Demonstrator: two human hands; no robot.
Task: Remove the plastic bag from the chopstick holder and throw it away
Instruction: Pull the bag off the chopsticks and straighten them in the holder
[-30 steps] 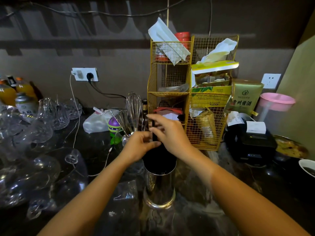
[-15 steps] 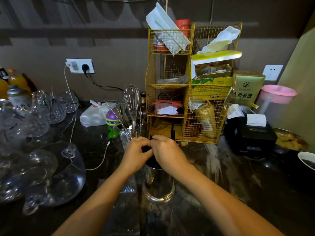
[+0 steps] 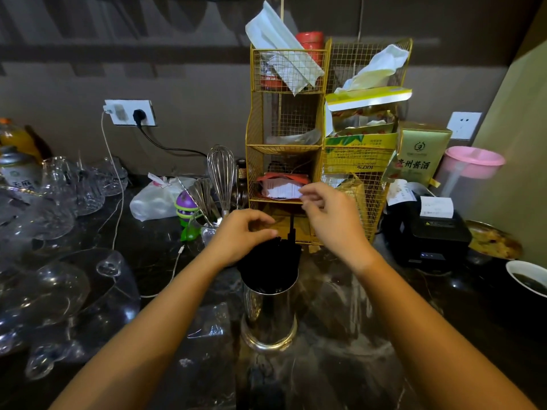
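A shiny steel chopstick holder (image 3: 268, 318) stands on the dark counter in front of me. A black plastic bag (image 3: 268, 267) bulges out of its mouth, and one thin black stick (image 3: 292, 229) pokes up from it. My left hand (image 3: 242, 238) is at the bag's top left edge, thumb and fingers pinched on it. My right hand (image 3: 334, 217) hovers to the upper right of the holder, apart from the bag. Its fingers are loosely curled and I see nothing in them.
A yellow wire rack (image 3: 319, 143) full of packets stands just behind the holder. A cup of whisks (image 3: 220, 184) is at the back left, glassware (image 3: 59, 279) far left, and a clear wrapper (image 3: 207, 324) lies beside the holder. A black printer (image 3: 426, 235) and bowl (image 3: 529, 279) are at right.
My hands, which were together on the bag's top, have parted. The right hand rose up and right, off the bag. The left stays at the bag's edge.
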